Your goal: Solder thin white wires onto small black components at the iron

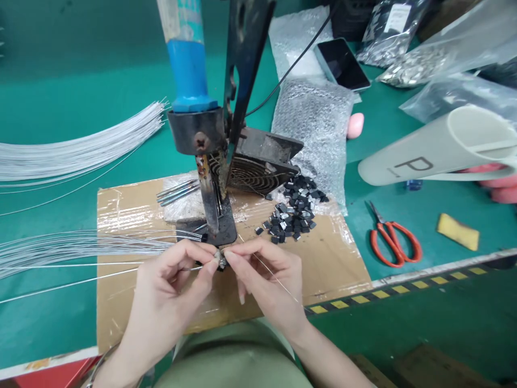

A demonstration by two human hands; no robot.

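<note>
My left hand [177,285] pinches a thin white wire [117,274] close to its end, just in front of the soldering iron's stand. My right hand [266,275] is closed at the fingertips against a small metal and black part [221,261], which lies between both hands. A fine wire [278,281] runs from the right fingers down over that hand. Right above the fingertips, the tip of a blue-handled soldering iron [189,70] points down at a black base [228,226]. A pile of small black connectors [293,218] lies to the right on the cardboard [323,264].
Bundles of white wires [81,148] spread at the left. A round grille fan [254,172] stands behind the iron. To the right are red-handled scissors [393,242], a yellow sponge [458,231], a white tube [436,145], bubble wrap [311,124], a phone [342,63] and plastic bags.
</note>
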